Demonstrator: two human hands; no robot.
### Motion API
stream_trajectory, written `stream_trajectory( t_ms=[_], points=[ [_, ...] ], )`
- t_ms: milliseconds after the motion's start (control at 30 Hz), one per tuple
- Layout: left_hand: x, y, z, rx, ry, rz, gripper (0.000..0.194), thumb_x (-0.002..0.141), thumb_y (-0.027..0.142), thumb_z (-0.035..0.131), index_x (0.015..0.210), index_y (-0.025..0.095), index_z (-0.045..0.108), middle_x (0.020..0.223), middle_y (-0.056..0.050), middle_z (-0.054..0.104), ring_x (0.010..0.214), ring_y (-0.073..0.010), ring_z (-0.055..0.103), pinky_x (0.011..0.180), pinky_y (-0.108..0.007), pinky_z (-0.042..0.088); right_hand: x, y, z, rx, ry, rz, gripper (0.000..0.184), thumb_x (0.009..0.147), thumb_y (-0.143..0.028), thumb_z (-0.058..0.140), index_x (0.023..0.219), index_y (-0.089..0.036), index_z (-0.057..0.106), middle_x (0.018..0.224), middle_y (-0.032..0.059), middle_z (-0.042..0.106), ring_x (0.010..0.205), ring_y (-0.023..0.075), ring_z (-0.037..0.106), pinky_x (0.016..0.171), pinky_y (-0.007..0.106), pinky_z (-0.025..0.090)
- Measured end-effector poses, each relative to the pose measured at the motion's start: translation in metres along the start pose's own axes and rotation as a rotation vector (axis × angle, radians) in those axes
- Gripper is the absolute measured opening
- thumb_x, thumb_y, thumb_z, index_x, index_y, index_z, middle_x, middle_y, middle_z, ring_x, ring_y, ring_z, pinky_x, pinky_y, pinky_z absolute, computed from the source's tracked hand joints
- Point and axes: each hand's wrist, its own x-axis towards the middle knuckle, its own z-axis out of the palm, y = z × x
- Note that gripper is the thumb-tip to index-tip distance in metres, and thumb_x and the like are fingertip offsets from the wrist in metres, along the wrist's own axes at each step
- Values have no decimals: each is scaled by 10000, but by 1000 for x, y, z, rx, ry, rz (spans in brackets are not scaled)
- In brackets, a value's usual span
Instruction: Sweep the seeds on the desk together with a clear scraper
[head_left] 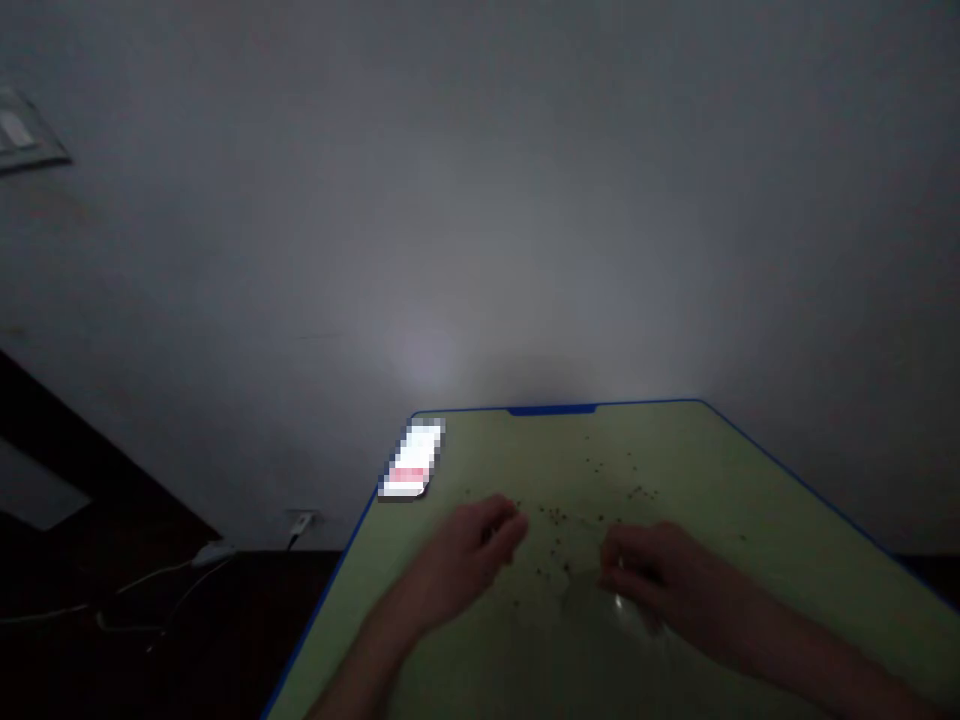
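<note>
My left hand (480, 545) is held over the middle of the light green table (480, 450), its fingers curled together. Whatever may be between those fingers is too dark and small to make out. To the right, my right hand (660, 570) is closed, thumb against fingers, at the upper edge of a clear shiny thing (626, 610) that looks like thin plastic. Its outline is blurred and partly covered by the hand. Small dark bits (555, 517) lie scattered on the tabletop between and beyond both hands.
A phone with a lit, pixelated screen (412, 460) lies at the table's far left corner. A blue rim (795, 475) runs round the table, whose far edge meets a grey wall (525, 200). White cables (142, 580) and a plug (301, 525) are at the lower left.
</note>
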Motion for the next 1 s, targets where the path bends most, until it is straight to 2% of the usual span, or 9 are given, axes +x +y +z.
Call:
stream_trajectory(
  t_ms=[100,200,300,467,567,667,700,833,1000],
  points=[
    [-3,26,19,-131,-161,22,313,808,489,518,993,255,613,792,30,603,695,-116,518,601,-229,367,3,-3,4,60,81,-7,84,820,-259,557,784,-199,602,483,-55,546,470,106,509,493,211,358],
    [-6,40,30,-239,-284,11,232,771,313,564,977,238,637,785,32,600,691,-108,503,604,-221,359,6,-4,7,161,107,-27,53,793,-228,573,835,-197,583,498,-65,547,466,94,507,482,194,362],
    [-8,47,31,-250,-309,-7,231,739,211,541,940,232,651,783,31,616,709,-113,517,626,-222,367,6,-4,0,217,64,-73,131,806,-236,554,932,-206,577,549,-56,581,490,94,525,480,187,368],
    [-4,40,18,-161,-89,-76,114,781,285,512,854,203,543,750,17,626,708,-125,550,653,-236,401,2,11,-30,15,191,-147,213,815,-289,560,1017,-236,601,769,3,654,591,120,544,549,231,408],
    [8,19,-6,47,92,-108,99,769,282,516,791,207,456,754,7,614,680,-125,536,609,-233,393,2,41,-50,-70,266,-129,223,848,-365,516,996,-228,613,742,18,652,554,133,542,536,260,419],
    [22,-5,-37,382,244,-216,147,820,237,428,963,217,456,839,-28,654,739,-150,593,661,-260,422,7,83,-64,-96,374,-35,292,879,-436,432,950,-225,620,650,22,639,558,170,576,550,293,442],
    [26,-11,-45,536,259,-288,185,830,215,398,1005,217,460,876,-48,665,763,-160,611,687,-272,429,8,97,-68,-96,411,-10,312,881,-451,414,922,-221,621,686,40,660,586,183,597,564,303,452],
    [43,-27,-52,695,247,-385,247,803,159,396,1022,172,510,939,-145,670,844,-240,634,723,-334,432,9,133,-80,-174,466,57,330,856,-470,429,898,-222,643,838,92,712,679,236,647,631,358,474],
    [60,-35,-32,752,205,-422,354,759,99,406,1098,84,508,952,-240,662,849,-306,648,667,-366,445,-1,129,-93,-233,514,83,318,858,-439,418,901,-223,648,823,84,720,661,237,654,618,354,473]
  ],
)
